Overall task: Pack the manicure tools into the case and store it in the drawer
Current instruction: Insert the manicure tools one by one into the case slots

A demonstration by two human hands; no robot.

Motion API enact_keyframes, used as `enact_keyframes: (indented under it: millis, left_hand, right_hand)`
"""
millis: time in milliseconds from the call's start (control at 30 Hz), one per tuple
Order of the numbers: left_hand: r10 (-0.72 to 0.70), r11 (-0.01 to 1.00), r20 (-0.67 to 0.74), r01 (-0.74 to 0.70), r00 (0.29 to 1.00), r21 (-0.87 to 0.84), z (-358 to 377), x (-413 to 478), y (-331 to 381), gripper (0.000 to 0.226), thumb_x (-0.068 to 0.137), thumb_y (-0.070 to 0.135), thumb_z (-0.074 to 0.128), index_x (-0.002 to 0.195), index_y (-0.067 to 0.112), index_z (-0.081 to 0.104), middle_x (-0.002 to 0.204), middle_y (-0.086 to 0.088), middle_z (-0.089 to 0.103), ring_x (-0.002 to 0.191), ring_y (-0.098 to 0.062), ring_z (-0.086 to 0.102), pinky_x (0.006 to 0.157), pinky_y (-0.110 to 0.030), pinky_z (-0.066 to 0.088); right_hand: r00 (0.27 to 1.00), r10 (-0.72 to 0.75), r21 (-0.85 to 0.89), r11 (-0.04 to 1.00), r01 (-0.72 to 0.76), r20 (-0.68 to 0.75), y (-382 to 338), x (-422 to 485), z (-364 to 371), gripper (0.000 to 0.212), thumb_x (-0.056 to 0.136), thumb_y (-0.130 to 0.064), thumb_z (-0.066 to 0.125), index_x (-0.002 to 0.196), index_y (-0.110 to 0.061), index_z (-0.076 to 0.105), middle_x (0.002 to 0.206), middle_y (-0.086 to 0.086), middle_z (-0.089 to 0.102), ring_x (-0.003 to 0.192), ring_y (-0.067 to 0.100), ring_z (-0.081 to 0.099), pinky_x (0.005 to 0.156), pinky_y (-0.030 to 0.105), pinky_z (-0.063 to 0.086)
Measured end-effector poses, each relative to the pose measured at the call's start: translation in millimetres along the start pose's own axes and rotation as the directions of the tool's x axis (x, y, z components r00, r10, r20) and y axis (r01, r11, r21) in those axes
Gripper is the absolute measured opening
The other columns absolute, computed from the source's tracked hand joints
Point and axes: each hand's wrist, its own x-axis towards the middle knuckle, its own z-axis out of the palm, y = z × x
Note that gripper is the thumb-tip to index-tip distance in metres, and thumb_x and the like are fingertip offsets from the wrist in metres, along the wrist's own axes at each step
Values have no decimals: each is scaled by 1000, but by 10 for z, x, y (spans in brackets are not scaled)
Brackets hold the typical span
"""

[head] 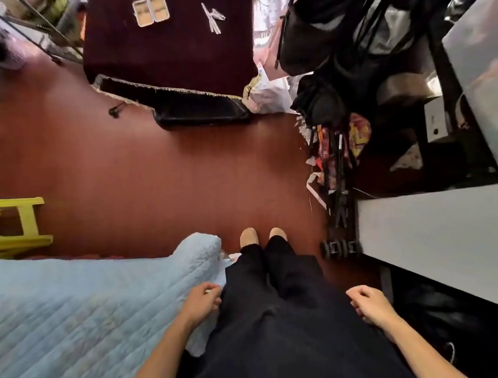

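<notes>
An open manicure case (150,10) with two tan halves lies flat on a dark maroon cloth-covered table (171,51) at the far top of the view. Several silver manicure tools (213,18) lie in a loose pile on the same cloth, to the right of the case. My left hand (202,302) hangs by my left hip, fingers loosely curled, holding nothing. My right hand (370,304) hangs by my right hip, fingers curled in, also holding nothing. Both hands are far from the table. No drawer can be made out.
Red-brown floor (152,181) stretches between me and the table. A pale blue quilted bed (58,317) is at the left, with a yellow-green stool (9,225) beyond it. A white counter (443,245), black bags (334,33) and a folded cart (336,182) crowd the right.
</notes>
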Motion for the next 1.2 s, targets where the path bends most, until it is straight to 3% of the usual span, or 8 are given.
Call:
enact_keyframes:
  millis: [267,433,567,633,733,900,1067,1200]
  left_hand:
    - [-2,1000,-72,2,997,-7,-324,46,7,14,105,15,51,100,13,64,94,-7,66,69,-11,61,56,-17,46]
    - [-79,997,-63,78,995,-16,-659,150,-101,14,106,14,51,101,8,63,88,-15,64,64,-17,57,48,-15,43]
    - [-98,994,-89,101,991,32,-1082,353,13,19,104,11,51,91,7,64,81,-8,63,62,-13,53,49,-10,41]
    - [-97,995,-90,99,991,25,-1351,496,223,21,102,9,51,87,7,65,83,-5,64,64,-8,54,48,-5,40]
    - [-55,998,-74,56,996,17,-1767,747,679,21,101,7,51,83,8,62,74,-6,61,58,-12,54,46,-10,41]
    - [112,992,-101,-117,989,-46,-2460,1113,1760,14,105,11,51,96,9,62,83,-10,63,67,-17,58,53,-17,45]
    - [263,954,-156,-281,952,-103,-2940,1355,2631,12,105,9,51,108,7,63,89,-10,64,66,-10,58,45,-6,42]
    - [250,962,-144,-262,957,-73,-3175,1527,2943,13,105,8,50,110,6,62,93,-11,64,67,-8,59,47,-7,44]
  right_hand:
    - [991,-128,-145,981,132,39,-974,256,42,16,105,-20,61,99,-13,74,85,10,74,65,19,65,56,25,44]
    - [957,-286,-143,946,291,54,-2096,387,151,14,105,-21,61,97,-17,72,82,6,72,65,18,65,60,25,46]
    - [941,-337,-147,929,339,40,-2904,441,274,15,105,-22,62,94,-18,71,82,7,72,64,17,64,58,25,44]
    - [943,-331,-153,931,331,27,-3175,442,342,15,105,-21,63,94,-15,72,82,8,72,64,18,63,59,25,43]
    - [949,-317,-155,937,314,5,-3450,396,413,16,104,-19,63,92,-15,73,81,8,72,63,17,62,58,24,43]
    - [968,-251,-186,952,242,-25,-3631,304,435,17,105,-12,63,93,-9,75,77,6,69,63,15,57,56,25,43]
    - [989,-143,-208,969,135,-25,-3808,325,430,17,104,-11,63,99,-7,79,98,12,78,97,29,71,86,37,51]
    - [994,-102,-190,977,93,-38,-4204,522,450,16,102,-6,63,99,-2,79,103,18,78,103,34,69,93,40,51]
